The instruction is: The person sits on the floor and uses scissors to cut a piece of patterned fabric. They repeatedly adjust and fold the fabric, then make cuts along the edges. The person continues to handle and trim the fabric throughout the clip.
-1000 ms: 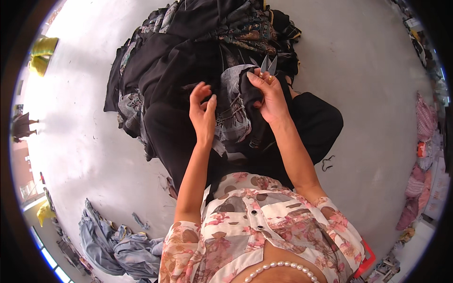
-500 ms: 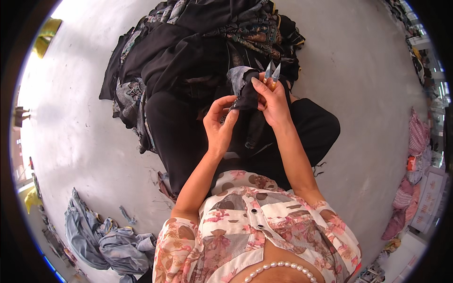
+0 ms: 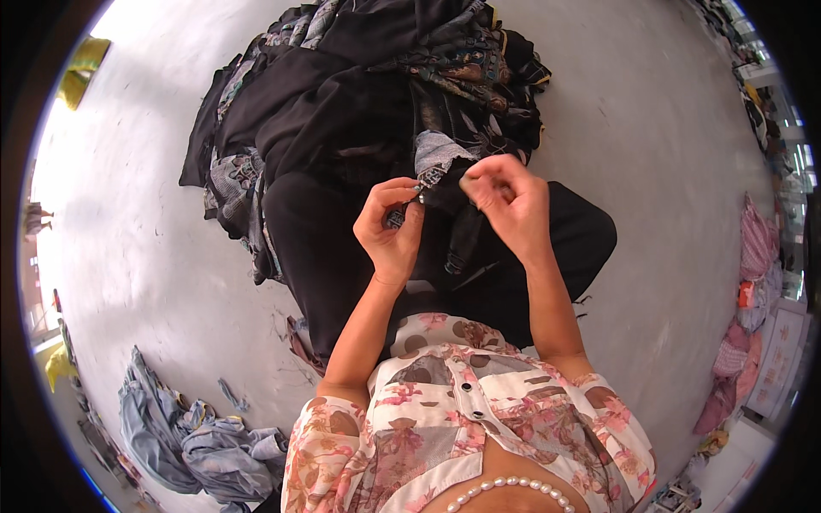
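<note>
My left hand (image 3: 392, 227) is closed in a pinch on the edge of a dark patterned cloth, in front of my body. A grey patterned patch of this cloth (image 3: 439, 154) shows just above the fingertips, and its black part hangs between my hands. My right hand (image 3: 513, 205) is raised beside it with the fingers curled in and the thumb against them. The thread snips seen there earlier do not show now; what the right fingers hold is hidden. Black trousers (image 3: 312, 248) cover my legs under both hands.
A large heap of black and patterned garments (image 3: 342, 94) lies on the grey floor (image 3: 633, 111) ahead of me. Blue-grey cloth (image 3: 222, 453) lies at the lower left. Pink checked fabric (image 3: 757, 239) and a white box (image 3: 778, 359) are along the right.
My right hand has turned over and drawn slightly right, away from the cloth; the snips' blades are out of sight. My left hand has shifted a little left and down, still pinching the cloth.
</note>
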A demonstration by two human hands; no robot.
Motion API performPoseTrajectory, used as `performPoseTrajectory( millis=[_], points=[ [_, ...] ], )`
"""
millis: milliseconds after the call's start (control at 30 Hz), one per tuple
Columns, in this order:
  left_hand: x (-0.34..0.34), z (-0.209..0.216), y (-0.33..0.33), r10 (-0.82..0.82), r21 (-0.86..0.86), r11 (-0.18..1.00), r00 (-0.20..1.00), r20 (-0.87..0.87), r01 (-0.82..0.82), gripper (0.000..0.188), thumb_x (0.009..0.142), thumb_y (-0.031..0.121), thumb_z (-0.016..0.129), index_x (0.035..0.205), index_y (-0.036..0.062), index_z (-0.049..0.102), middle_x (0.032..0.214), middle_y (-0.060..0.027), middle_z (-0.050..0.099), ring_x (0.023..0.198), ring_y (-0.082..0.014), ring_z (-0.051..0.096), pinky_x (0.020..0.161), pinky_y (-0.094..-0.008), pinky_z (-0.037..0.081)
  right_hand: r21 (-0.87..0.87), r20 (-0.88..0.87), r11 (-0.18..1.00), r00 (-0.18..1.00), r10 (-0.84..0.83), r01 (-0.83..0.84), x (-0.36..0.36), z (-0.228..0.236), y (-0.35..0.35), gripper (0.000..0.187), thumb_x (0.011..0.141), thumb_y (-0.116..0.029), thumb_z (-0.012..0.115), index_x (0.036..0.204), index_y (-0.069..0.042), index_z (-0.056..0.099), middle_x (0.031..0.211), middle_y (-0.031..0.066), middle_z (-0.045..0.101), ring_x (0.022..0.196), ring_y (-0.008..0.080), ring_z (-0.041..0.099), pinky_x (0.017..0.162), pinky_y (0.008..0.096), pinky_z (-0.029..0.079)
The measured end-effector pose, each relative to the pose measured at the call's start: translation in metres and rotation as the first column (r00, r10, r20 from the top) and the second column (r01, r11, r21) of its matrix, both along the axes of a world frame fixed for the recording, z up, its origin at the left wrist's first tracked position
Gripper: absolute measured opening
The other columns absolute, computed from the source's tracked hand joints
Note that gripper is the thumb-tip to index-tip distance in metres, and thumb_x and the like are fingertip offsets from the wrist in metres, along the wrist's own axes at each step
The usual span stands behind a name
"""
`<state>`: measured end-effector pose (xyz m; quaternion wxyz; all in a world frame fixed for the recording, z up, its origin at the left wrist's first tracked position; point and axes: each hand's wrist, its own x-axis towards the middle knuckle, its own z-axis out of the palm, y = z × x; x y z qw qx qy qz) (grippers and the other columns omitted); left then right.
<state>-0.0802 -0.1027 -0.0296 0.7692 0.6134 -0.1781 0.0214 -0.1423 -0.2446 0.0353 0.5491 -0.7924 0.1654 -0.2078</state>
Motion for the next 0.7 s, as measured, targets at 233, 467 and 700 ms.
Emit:
performPoseTrajectory(
  millis=[233, 467, 700],
  points=[
    [-0.004, 0.002, -0.008, -0.086, -0.021, 0.996, 0.996, -0.003, 0.086, 0.017, 0.071, -0.011, 0.061, 0.084, 0.0007, 0.058, 0.092, -0.0073, 0.063, 0.078, -0.0092, 0.057, 0.066, -0.0205, 0.045, -0.046, -0.084, 0.984, 0.982, 0.168, -0.172, 0.002, 0.0, 0.005, 0.014, 0.081, -0.007, 0.07, 0.081, 0.001, 0.058, 0.065, -0.0009, 0.057, 0.056, 0.002, 0.05, 0.052, 0.0176, 0.04],
    [-0.004, 0.006, -0.005, -0.229, -0.118, 0.969, 0.97, -0.082, 0.219, 0.016, 0.076, -0.008, 0.063, 0.086, 0.0019, 0.058, 0.095, -0.0058, 0.061, 0.081, -0.0086, 0.056, 0.069, -0.0204, 0.045, 0.358, -0.065, 0.916, 0.974, 0.217, -0.18, 0.0, 0.001, -0.003, 0.017, 0.091, -0.017, 0.06, 0.081, -0.003, 0.058, 0.059, 0.0004, 0.054, 0.045, 0.0018, 0.043, 0.041, 0.0163, 0.029],
    [-0.005, 0.003, -0.004, -0.222, -0.332, 0.932, 0.952, -0.209, 0.144, 0.018, 0.081, -0.006, 0.064, 0.091, 0.0029, 0.052, 0.095, -0.0074, 0.06, 0.08, -0.0082, 0.055, 0.071, -0.0194, 0.044, 0.331, -0.017, 0.934, 0.989, 0.148, -0.134, -0.008, 0.002, -0.011, 0.02, 0.091, -0.021, 0.059, 0.092, -0.001, 0.056, 0.069, 0.0021, 0.058, 0.057, 0.0053, 0.051, 0.052, 0.0184, 0.04]
  ],
)
